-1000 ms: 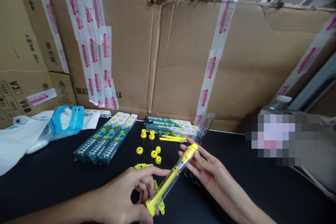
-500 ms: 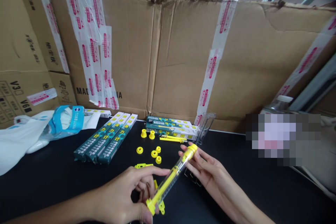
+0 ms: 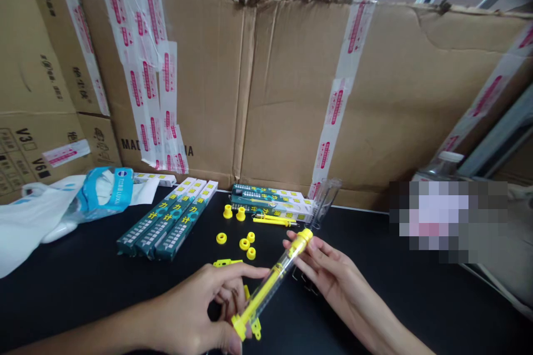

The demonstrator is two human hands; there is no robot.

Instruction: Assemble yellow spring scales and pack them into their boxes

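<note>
A clear tube with a yellow inner rod and yellow end caps (image 3: 272, 280) lies slanted between both hands above the black table (image 3: 83, 283). My left hand (image 3: 200, 310) pinches its lower yellow end, fingers curled round it. My right hand (image 3: 327, 272) holds the upper end at the yellow cap, fingers closed along the tube. Several small yellow caps (image 3: 244, 243) lie just beyond the hands. A flat yellow part (image 3: 227, 262) rests by my left fingers.
Three long green boxes (image 3: 169, 219) lie side by side at the left. More boxes (image 3: 270, 199) and yellow rods (image 3: 272, 220) sit by the cardboard wall (image 3: 270, 94). An empty clear tube (image 3: 325, 199) leans there. White and blue bags (image 3: 62, 205) lie far left.
</note>
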